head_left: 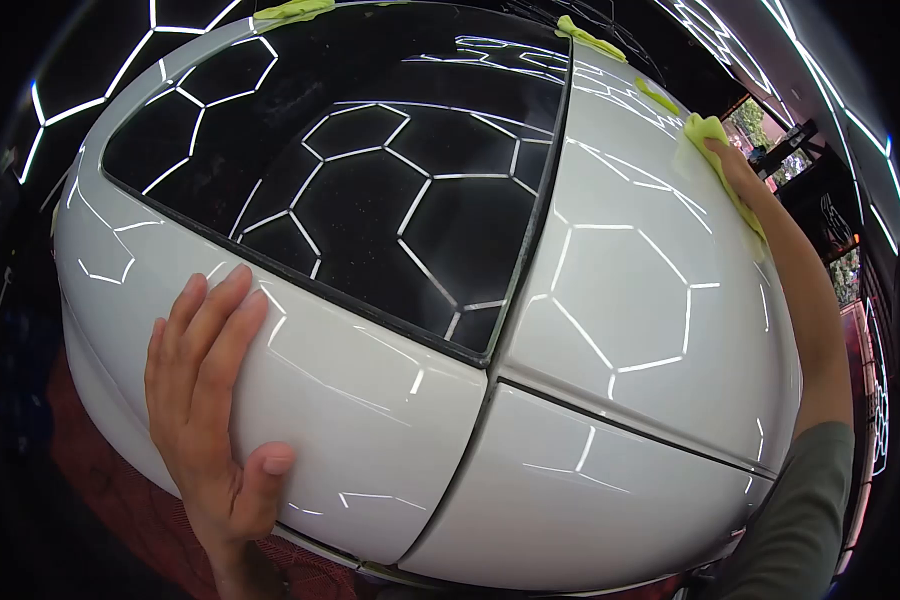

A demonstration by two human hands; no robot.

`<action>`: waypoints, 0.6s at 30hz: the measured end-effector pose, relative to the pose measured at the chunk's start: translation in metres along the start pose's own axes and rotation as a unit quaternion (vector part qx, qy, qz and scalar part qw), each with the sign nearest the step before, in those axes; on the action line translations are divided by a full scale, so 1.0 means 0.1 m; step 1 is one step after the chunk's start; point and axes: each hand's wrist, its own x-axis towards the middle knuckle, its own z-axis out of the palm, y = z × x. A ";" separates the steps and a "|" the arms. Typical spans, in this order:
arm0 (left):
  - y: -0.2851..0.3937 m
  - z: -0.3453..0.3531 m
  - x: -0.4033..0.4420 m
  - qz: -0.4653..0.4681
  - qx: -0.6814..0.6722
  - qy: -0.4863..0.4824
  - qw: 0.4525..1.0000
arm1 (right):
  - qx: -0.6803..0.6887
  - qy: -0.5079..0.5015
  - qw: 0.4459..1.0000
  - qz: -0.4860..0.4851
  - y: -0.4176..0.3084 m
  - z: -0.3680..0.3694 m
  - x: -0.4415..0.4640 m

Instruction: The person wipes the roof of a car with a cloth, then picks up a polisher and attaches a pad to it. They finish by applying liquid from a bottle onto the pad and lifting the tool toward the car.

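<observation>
My left hand (208, 390) is spread open in front of the white car panel (360, 430), below the dark window. Whether its palm touches the paint I cannot tell. My right hand (738, 168) reaches far out to the right and holds a yellow-green microfibre cloth (708, 132) against the edge of the glossy white body panel (630, 290). The cloth hides part of the fingers. Between the two hands lie the dark glass (360, 200) and a dark seam between panels. Bright hexagon light lines reflect in the glass and paint.
More yellow-green cloths lie on the car: one at the far left top (295, 10), one near the glass corner (592, 38), one along the right edge (657, 95). Hexagon lights (100, 100) line the dark room. A red patterned floor (110, 470) shows below.
</observation>
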 end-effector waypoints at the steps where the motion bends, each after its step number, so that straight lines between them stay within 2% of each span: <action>1: 0.01 0.01 0.00 -0.003 0.001 -0.009 1.000 | -0.026 -0.018 0.999 -0.028 -0.40 0.24 0.10; 3: 0.04 0.01 0.00 -0.007 -0.002 -0.009 1.000 | -0.020 -0.094 0.994 -0.045 -1.04 0.60 0.33; 5: 0.04 0.01 0.01 -0.012 -0.001 -0.008 1.000 | -0.117 -0.057 0.976 -0.174 -1.52 0.98 0.33; 6: 0.03 0.01 0.01 -0.014 -0.001 -0.010 1.000 | -0.117 -0.056 0.976 -0.174 -1.62 1.03 0.26; 8: 0.04 0.05 0.00 -0.017 -0.006 -0.018 1.000 | -0.109 -0.121 0.946 -0.280 -1.67 1.03 -0.02; 11: 0.04 0.04 0.00 -0.027 -0.001 -0.012 1.000 | 0.033 -0.134 0.984 -0.108 -0.94 0.53 -0.03; 13: 0.02 0.03 -0.02 -0.018 -0.006 -0.018 1.000 | 0.013 -0.060 0.998 0.013 -0.25 0.01 -0.09; 14: 0.02 0.03 -0.01 -0.021 -0.006 -0.020 1.000 | -0.052 -0.007 0.997 0.062 0.32 -0.33 0.09; 15: 0.02 0.03 0.01 -0.015 -0.004 -0.020 1.000 | -0.038 0.057 0.996 0.054 0.73 -0.53 0.05; 17: -0.02 -0.02 -0.01 -0.020 0.005 -0.028 0.999 | 0.000 0.003 0.993 0.115 0.94 -0.75 -0.03; 18: -0.03 -0.03 0.01 -0.006 0.011 -0.029 0.999 | -0.043 0.028 0.996 0.070 0.92 -0.62 0.14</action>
